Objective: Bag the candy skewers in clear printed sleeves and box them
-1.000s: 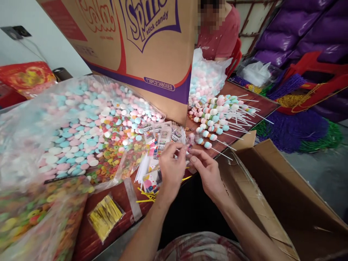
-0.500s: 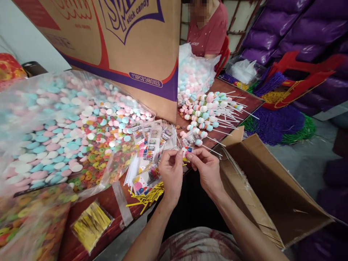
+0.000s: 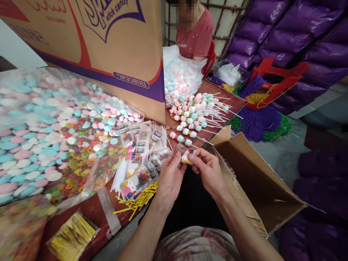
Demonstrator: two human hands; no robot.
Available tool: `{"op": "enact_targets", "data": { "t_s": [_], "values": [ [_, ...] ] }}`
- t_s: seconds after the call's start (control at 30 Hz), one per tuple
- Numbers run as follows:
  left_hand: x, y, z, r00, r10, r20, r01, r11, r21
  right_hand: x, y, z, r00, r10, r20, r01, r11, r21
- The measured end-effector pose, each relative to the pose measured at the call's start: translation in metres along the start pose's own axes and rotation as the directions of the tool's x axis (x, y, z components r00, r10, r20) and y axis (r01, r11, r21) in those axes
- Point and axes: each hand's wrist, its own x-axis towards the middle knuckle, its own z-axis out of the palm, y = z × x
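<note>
Between my two hands is a small printed plastic bag [image 3: 187,156], white with coloured dots. My left hand [image 3: 172,174] pinches its left side, and my right hand [image 3: 208,168] grips the right side between thumb and fingers. Left of my hands lie several more printed bags [image 3: 144,143], fanned over white sticks [image 3: 119,174]. Below them is a loose bunch of yellow twist ties [image 3: 141,197]. Just beyond my hands, marshmallow candy skewers [image 3: 187,117] lie in a pile, their white sticks pointing right.
Loose marshmallows [image 3: 32,145] and gummy rings [image 3: 78,163] spread over plastic on the left. A tall carton [image 3: 108,54] stands at the back, an open cardboard box [image 3: 261,181] at the right. Across the table sits a person [image 3: 194,32]; a packet of yellow ties [image 3: 73,235] lies front left.
The view has turned, so the surroundings sit further left. Both hands still grip the bag, which now shows more between them; my left fingers have straightened along it.
</note>
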Motion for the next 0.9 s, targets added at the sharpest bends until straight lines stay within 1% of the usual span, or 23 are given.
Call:
{"op": "enact_targets", "data": {
  "t_s": [0.1, 0.2, 0.27, 0.37, 0.43, 0.5, 0.57, 0.7, 0.77, 0.83, 0.9],
  "values": [
    [0.004, -0.003, -0.002, 0.995, 0.097, -0.014, -0.096, 0.993, 0.067, -0.003, 0.009, -0.002, 0.999, -0.042, -0.022, 0.043, 0.999, 0.026],
    [0.004, -0.008, -0.005, 0.977, 0.208, -0.037, -0.200, 0.968, 0.150, -0.005, 0.019, 0.002, 0.997, -0.075, -0.021, 0.075, 0.997, 0.025],
    [0.004, -0.010, -0.007, 0.963, 0.262, -0.059, -0.247, 0.951, 0.186, -0.004, 0.025, 0.006, 0.995, -0.093, -0.034, 0.094, 0.995, 0.020],
    [0.002, -0.010, -0.009, 0.948, 0.308, -0.080, -0.288, 0.937, 0.197, -0.003, 0.030, 0.012, 0.992, -0.121, -0.037, 0.120, 0.993, -0.019],
    [0.001, -0.007, -0.010, 0.946, 0.314, -0.080, -0.294, 0.936, 0.195, -0.002, 0.030, 0.015, 0.990, -0.136, -0.042, 0.133, 0.989, -0.070],
    [0.000, -0.003, -0.010, 0.952, 0.295, -0.088, -0.273, 0.941, 0.198, -0.001, 0.028, 0.016, 0.987, -0.145, -0.066, 0.138, 0.985, -0.104],
    [-0.001, 0.000, -0.010, 0.949, 0.292, -0.117, -0.264, 0.942, 0.210, -0.001, 0.026, 0.016, 0.987, -0.144, -0.075, 0.134, 0.983, -0.126],
    [-0.001, 0.002, -0.010, 0.913, 0.363, -0.189, -0.321, 0.921, 0.218, -0.002, 0.023, 0.016, 0.984, -0.162, -0.067, 0.147, 0.972, -0.183],
    [0.000, 0.001, -0.011, 0.905, 0.374, -0.205, -0.330, 0.918, 0.218, -0.001, 0.023, 0.016, 0.983, -0.166, -0.072, 0.150, 0.971, -0.187],
    [0.001, 0.002, -0.012, 0.918, 0.346, -0.195, -0.306, 0.929, 0.209, 0.001, 0.022, 0.015, 0.986, -0.157, -0.053, 0.145, 0.972, -0.186],
    [0.003, 0.004, -0.013, 0.936, 0.309, -0.170, -0.278, 0.943, 0.184, 0.004, 0.021, 0.012, 0.989, -0.149, 0.002, 0.146, 0.967, -0.207]
  ]
}}
